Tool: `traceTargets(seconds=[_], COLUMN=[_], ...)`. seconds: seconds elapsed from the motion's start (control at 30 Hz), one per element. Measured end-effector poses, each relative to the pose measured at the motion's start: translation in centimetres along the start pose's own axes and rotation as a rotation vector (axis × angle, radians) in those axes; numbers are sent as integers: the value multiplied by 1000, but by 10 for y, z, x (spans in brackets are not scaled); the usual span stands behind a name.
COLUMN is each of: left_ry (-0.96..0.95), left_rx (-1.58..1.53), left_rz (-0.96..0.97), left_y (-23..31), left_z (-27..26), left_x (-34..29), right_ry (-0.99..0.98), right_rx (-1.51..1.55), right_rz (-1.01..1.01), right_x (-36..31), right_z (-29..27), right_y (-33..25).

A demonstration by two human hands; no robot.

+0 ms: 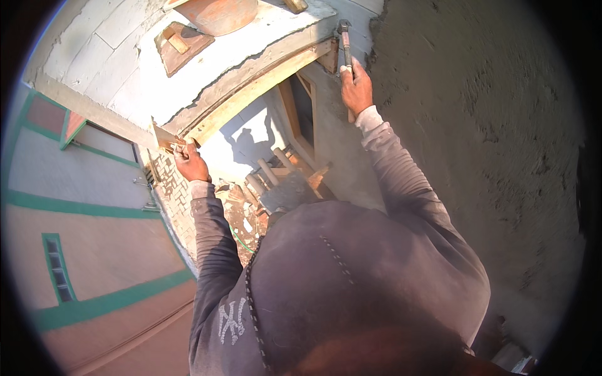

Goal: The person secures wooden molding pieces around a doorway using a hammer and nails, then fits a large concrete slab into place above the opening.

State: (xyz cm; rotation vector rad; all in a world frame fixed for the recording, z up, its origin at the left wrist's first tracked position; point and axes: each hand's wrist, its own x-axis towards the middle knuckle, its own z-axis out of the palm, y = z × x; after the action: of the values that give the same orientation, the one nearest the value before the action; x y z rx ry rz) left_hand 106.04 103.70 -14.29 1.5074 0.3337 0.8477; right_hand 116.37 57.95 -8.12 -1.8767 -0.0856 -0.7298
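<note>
My right hand (357,91) is raised and wrapped round the handle of a hammer (346,42), whose dark head points up and away from me. My left hand (192,165) is closed at the left end of a long pale wooden board (257,84) that runs along the edge of the ledge. Against its fingertips stands a short flat wooden piece (167,138). Whatever the fingers pinch there is too small to make out. Near the board's right end, a short wood block (328,57) sits below the hammer.
On the white block ledge (135,69) lie a plastering float (182,49) and an orange tub (222,14). A rough plastered wall (476,125) rises on my right. Below are a wooden frame (293,113), several wooden poles (268,172) and rubble. A green-trimmed building (94,244) stands left.
</note>
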Motion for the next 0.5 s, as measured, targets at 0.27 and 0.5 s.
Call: traceTargets(seconds=[0.27,0.5], left_ry=[8,-26], left_rx=[-69,-141], left_rz=[-48,-45], left_y=[6,2], left_z=[-1,2], left_x=[-5,-4], right_ry=[56,-81], right_rx=[-38,-203], right_rz=[-11,103], right_x=[14,27], right_z=[4,-5], right_y=[-17,7])
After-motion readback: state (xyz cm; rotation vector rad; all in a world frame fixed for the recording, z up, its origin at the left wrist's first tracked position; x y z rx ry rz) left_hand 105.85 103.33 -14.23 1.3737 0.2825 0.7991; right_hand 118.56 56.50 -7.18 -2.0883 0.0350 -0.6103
